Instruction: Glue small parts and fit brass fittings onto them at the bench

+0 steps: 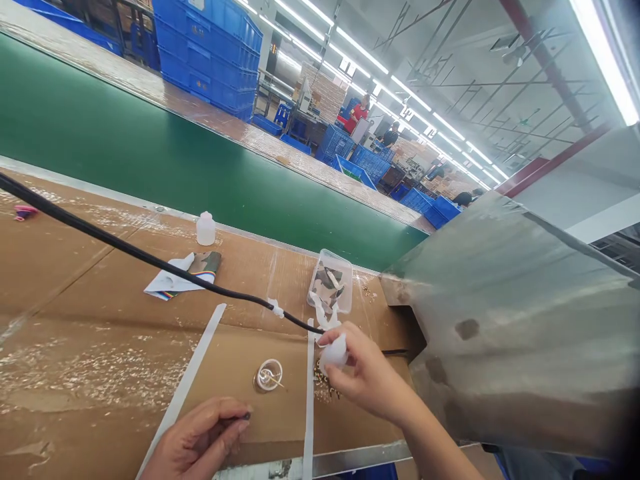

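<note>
We can read no words, numbers or brands anywhere in view. The white folded sheet (170,283) on the cardboard, near left, has a rainbow stripe and a printed patch, but any lettering on it is too small for us to make out. The small white bottle (205,229) beyond it and the far blue crates (207,57) show nothing legible either.

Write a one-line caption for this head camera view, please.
Right hand pinches a white translucent piece above flat brown cardboard; left hand grips a small dark item.
</note>
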A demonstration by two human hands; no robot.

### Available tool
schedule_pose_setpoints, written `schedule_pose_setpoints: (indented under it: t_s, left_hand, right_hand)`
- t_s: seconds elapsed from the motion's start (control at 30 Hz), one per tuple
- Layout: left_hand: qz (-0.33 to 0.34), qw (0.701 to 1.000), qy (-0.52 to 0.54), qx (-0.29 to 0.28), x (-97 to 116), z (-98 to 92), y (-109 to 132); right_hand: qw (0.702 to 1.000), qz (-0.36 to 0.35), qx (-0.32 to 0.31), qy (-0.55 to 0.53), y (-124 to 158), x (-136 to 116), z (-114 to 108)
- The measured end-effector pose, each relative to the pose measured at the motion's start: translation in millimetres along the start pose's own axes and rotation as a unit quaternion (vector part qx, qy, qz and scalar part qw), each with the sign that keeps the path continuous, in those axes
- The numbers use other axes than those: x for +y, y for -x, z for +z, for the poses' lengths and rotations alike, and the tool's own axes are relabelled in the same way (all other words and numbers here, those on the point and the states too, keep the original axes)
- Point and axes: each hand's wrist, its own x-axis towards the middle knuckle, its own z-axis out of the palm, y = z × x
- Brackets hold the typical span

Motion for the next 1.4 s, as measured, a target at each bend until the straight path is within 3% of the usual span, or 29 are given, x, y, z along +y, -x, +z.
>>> schedule_pose_setpoints:
  t_s: [0.2, 0.47, 0.77, 1.17, 1.4]
  left_hand:
    - [0.007, 1.000, -0.013, -0.006, -1.6, -1.1, 2.2]
    - [0.024, 0.999, -0.037, -0.008, 1.8, -0.6, 1.0]
    - [0.012, 0.999, -0.041, -0.026, -7.1, -2.0, 3.0]
    - [0.008, 0.999, -0.042, -0.023, 4.1, -0.7, 2.4]
    - [0.015, 0.998, -0.053, -0.022, -3.7, -1.8, 2.8]
  right_hand:
    - [0.995, 0.018, -0.088, 0.040, 17.3, 5.9, 25.1]
    - [0.980, 0.029, -0.110, 0.165, 6.5, -1.6, 35.5]
    - [0.952, -0.056, -0.110, 0.281, -2.6, -10.1, 30.8]
    - [0.945, -0.079, -0.087, 0.306, -9.9, -28.8, 26.2]
    - [0.948, -0.104, -0.083, 0.288, -8.4, -33.1, 22.7]
